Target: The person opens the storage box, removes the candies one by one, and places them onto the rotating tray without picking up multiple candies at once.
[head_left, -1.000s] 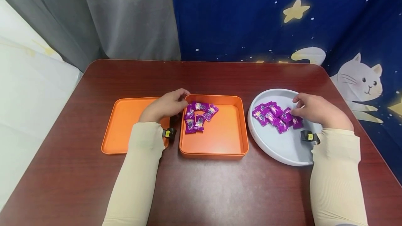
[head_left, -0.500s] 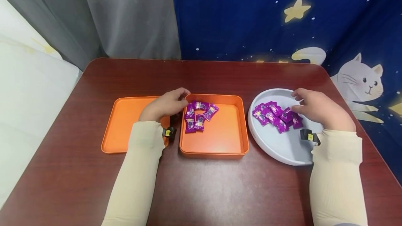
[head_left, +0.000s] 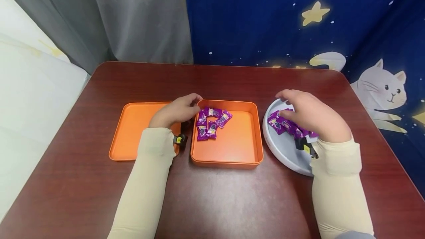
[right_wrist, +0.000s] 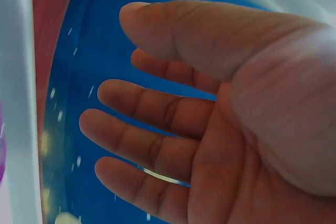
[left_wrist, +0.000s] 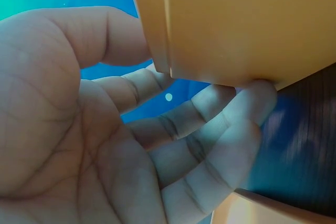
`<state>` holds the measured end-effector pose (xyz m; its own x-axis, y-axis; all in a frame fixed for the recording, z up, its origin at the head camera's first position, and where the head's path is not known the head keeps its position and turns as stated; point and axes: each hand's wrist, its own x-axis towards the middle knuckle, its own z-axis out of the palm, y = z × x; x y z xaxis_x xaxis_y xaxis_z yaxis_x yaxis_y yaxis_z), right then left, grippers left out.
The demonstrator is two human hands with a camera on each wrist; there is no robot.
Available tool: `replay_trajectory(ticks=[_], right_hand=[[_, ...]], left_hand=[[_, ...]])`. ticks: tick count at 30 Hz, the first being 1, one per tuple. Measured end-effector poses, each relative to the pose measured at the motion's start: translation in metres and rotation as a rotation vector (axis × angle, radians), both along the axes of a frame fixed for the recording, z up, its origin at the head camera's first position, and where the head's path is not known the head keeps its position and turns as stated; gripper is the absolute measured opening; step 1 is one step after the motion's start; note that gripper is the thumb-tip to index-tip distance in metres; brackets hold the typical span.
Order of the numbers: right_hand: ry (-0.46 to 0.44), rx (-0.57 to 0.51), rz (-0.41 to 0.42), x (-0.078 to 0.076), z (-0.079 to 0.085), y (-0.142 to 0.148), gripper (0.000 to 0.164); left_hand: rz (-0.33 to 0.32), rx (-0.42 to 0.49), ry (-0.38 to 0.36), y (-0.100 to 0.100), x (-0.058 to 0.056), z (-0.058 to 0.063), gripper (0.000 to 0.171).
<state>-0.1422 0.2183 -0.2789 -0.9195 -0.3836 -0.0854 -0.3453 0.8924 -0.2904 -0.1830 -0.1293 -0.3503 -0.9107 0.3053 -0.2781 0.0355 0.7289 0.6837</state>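
Note:
My left hand (head_left: 175, 111) is at the back left corner of the orange box (head_left: 232, 152). In the left wrist view its thumb and curled fingers (left_wrist: 205, 156) hold the corner of the box wall (left_wrist: 236, 24). Several purple wrapped candies (head_left: 211, 129) lie in the left part of the box. Over the round white plate (head_left: 282, 152), my right hand (head_left: 313, 115) is held with thumb and fingers apart and nothing between them, as the right wrist view shows. More purple candies (head_left: 277, 124) are piled on the plate, partly hidden under that hand.
A flat orange lid or tray (head_left: 134, 130) lies left of the box, partly under the left forearm. All stand on a dark red-brown table (head_left: 212, 198). Grey and blue curtains (head_left: 252, 21) hang behind its far edge.
The right hand has moved left from the plate's right side to above the candy pile, fingers spread wider. The left hand has stayed at the box corner.

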Motion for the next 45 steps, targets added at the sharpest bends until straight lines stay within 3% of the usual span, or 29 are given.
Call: replay_trajectory(ticks=[6,14,19,28,35,39,45], right_hand=[[-0.002,-0.052,0.091,-0.004,0.002,-0.04,0.048],[-0.017,-0.064,0.151,-0.005,0.001,-0.08,0.047],[-0.009,-0.068,0.215,-0.009,-0.006,-0.1,0.044],[-0.056,-0.016,0.3,-0.017,-0.028,-0.118,0.04],[-0.12,-0.016,0.293,-0.018,-0.041,-0.127,0.049],[-0.113,0.006,0.346,-0.021,-0.051,-0.132,0.046],[-0.072,0.051,0.356,-0.025,-0.064,-0.134,0.044]], left_hand=[[0.007,0.001,0.014,-0.001,-0.001,-0.002,0.038],[0.0,-0.011,0.015,0.001,-0.002,-0.002,0.04],[-0.012,-0.004,0.001,0.0,0.001,-0.001,0.041],[0.006,0.014,0.002,0.0,0.004,-0.001,0.038],[-0.008,0.002,0.004,-0.001,0.004,0.001,0.038],[-0.003,-0.005,0.004,-0.002,0.004,0.001,0.038],[-0.007,0.002,0.001,-0.001,0.004,0.001,0.036]])
